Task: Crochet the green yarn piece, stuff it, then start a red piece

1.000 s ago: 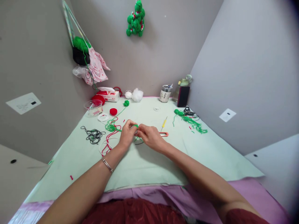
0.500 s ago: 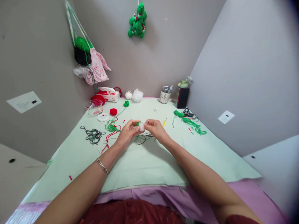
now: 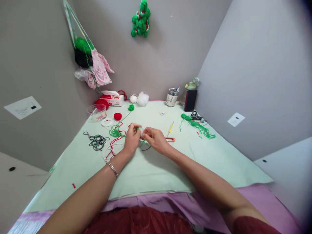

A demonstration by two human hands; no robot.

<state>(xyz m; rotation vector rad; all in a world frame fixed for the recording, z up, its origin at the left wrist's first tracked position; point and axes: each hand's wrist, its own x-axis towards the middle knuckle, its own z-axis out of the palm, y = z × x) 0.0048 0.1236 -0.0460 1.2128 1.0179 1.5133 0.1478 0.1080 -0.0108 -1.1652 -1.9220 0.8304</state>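
My left hand is closed around a small green yarn piece, mostly hidden by the fingers. A white tuft of stuffing sticks out of its right side. Against that tuft, the fingertips of my right hand are pinched, and they touch the stuffing. Beneath the hands, green and dark strands of yarn lie on the cloth. Just right of my right hand is an orange-handled tool, partly covered. A yellow-handled crochet hook lies behind it.
Green yarn, red yarn and black yarn lie left. At the back are a tissue box, more stuffing and a pen can. Black-handled scissors and green yarn pieces lie right.
Both hands have shifted slightly left, the right one further, so its fingers now overlap the stuffing. The orange-handled tool has come into sight. The camera view has shifted a little.
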